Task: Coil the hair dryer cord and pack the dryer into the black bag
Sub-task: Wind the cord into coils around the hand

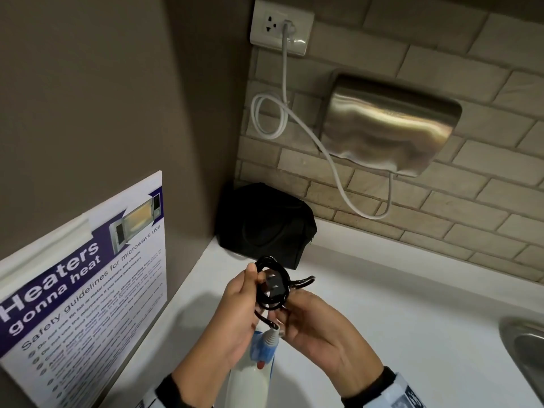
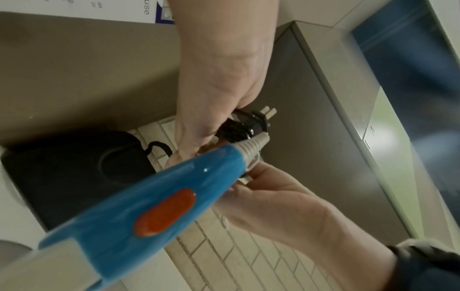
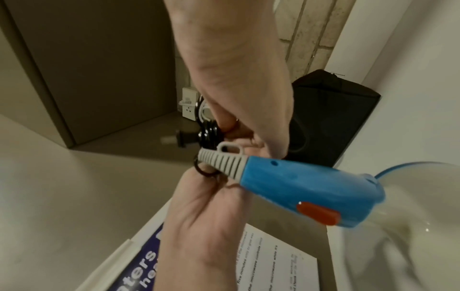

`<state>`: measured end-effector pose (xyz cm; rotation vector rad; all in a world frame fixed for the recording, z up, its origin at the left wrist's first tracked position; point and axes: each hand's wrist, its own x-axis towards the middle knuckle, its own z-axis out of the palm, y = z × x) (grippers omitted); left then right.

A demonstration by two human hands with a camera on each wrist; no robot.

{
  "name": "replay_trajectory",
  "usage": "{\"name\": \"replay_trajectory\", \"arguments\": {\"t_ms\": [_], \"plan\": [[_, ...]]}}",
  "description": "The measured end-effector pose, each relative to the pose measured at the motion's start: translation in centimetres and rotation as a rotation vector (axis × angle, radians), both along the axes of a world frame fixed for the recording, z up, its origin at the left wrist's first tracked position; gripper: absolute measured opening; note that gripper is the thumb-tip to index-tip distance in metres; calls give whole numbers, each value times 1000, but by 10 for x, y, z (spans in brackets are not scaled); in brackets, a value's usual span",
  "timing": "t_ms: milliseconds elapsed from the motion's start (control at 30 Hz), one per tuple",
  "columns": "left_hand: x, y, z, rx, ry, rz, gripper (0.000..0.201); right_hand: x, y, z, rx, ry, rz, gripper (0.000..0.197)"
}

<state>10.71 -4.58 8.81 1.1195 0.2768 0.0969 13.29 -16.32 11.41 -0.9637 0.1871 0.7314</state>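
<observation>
The black cord (image 1: 272, 285) is wound into a small coil, its plug (image 1: 275, 287) lying across the middle with the prongs up. My left hand (image 1: 247, 293) grips the coil's left side, thumb on top. My right hand (image 1: 294, 313) curls round the lower loops near the grey strain relief. The blue and white hair dryer (image 1: 256, 369) points handle-up just below both hands. In the left wrist view the dryer (image 2: 149, 206) fills the foreground beneath the coil (image 2: 239, 128). The black bag (image 1: 265, 228) stands in the counter's back corner, beyond the hands.
A white counter (image 1: 382, 304) runs below, with a steel sink (image 1: 524, 343) at the right edge. On the brick wall hang a steel hand dryer (image 1: 388, 125) and its white cable plugged into a socket (image 1: 281, 25). A microwave poster (image 1: 82, 290) leans at the left.
</observation>
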Motion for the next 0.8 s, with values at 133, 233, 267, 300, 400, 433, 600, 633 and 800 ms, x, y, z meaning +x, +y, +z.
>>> {"name": "replay_trajectory", "arguments": {"t_ms": [133,233,267,300,400,433,600,633,800], "plan": [[0,5,1,52,-31,42,44,-1,-5,8,113,1,104,32],[-4,-5,0,108,-51,36,42,-4,-3,13,42,-167,174,28],[-5,-8,1,112,-56,45,41,-4,-2,14,3,-210,150,28],[-5,-11,1,100,-60,56,40,-5,-2,14,-26,-238,117,38],[-7,-12,7,34,-117,61,41,-7,-11,15,-184,-387,53,75],[-7,-11,10,10,-145,57,41,-8,-13,17,-291,-475,79,80],[-7,0,14,-142,-225,69,44,-22,-19,27,-628,-687,193,63],[-6,3,13,-182,-224,68,44,-22,-22,27,-637,-687,198,60],[2,21,7,-423,-210,80,49,-22,-42,38,-651,-720,231,36]]}}
